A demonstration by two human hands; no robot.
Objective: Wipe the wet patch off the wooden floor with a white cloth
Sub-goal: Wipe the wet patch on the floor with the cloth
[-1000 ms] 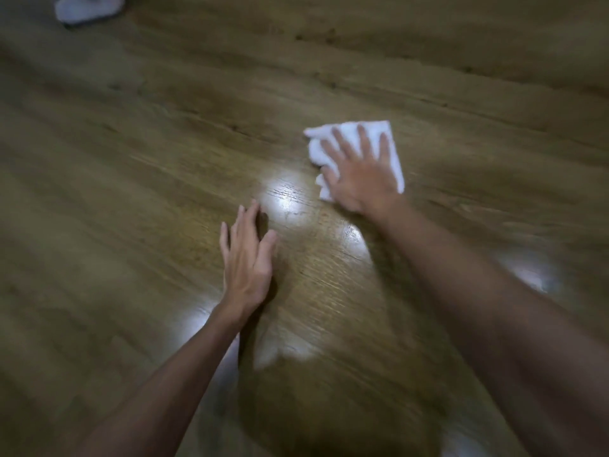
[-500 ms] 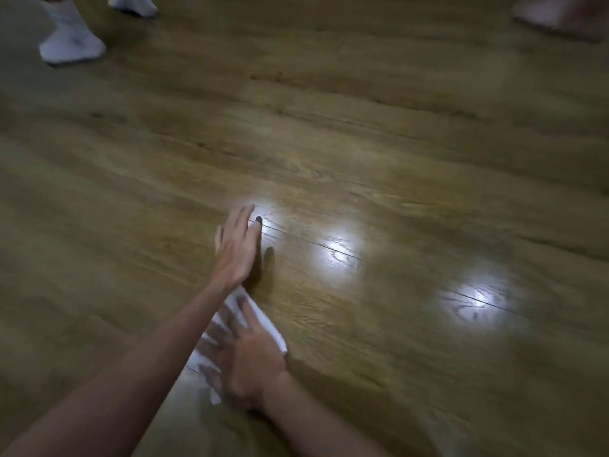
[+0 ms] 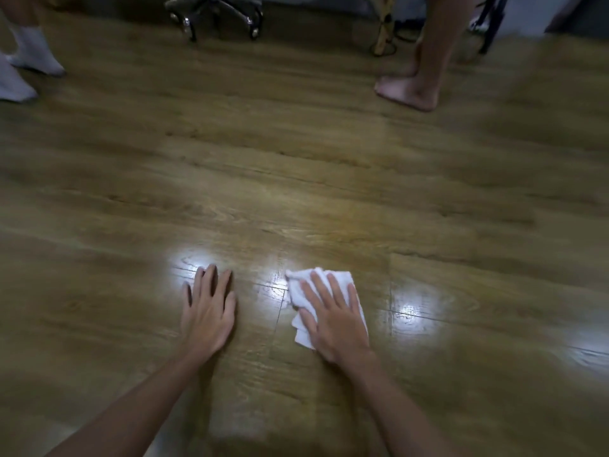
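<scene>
So we're down on the wooden floor (image 3: 329, 199), which fills pretty much the whole view, glossy planks with a few bright light reflections on them. Honestly that's our main worry: those shiny spots look a lot like wet film, so we could easily miss part of the wet patch or keep rubbing a spot that's already dry. We can't tell its edges from here.

Far side: a bare foot (image 3: 407, 90) stands well apart from us, socked feet (image 3: 29, 61) at the far left, and a chair base (image 3: 214, 13) with castors at the top. If anyone steps our way onto a damp plank, that's a slip, or wet prints spread around.

Closer in, our left hand (image 3: 208, 311) lies flat on the floor, fingers straight, holding nothing, just propping us up. If that plank is wet, the palm could slide out under our weight.

Our right hand (image 3: 333, 313) presses flat on the white cloth (image 3: 298, 288), fingers spread and straight on top of it, no pinching or curling round it. The cloth sits on the floor just right of the left hand, bunched at its far-left corner. It's small, so we reckon it could soak through and start smearing water instead of lifting it.

Containers: none in sight, no bucket or basin.
</scene>
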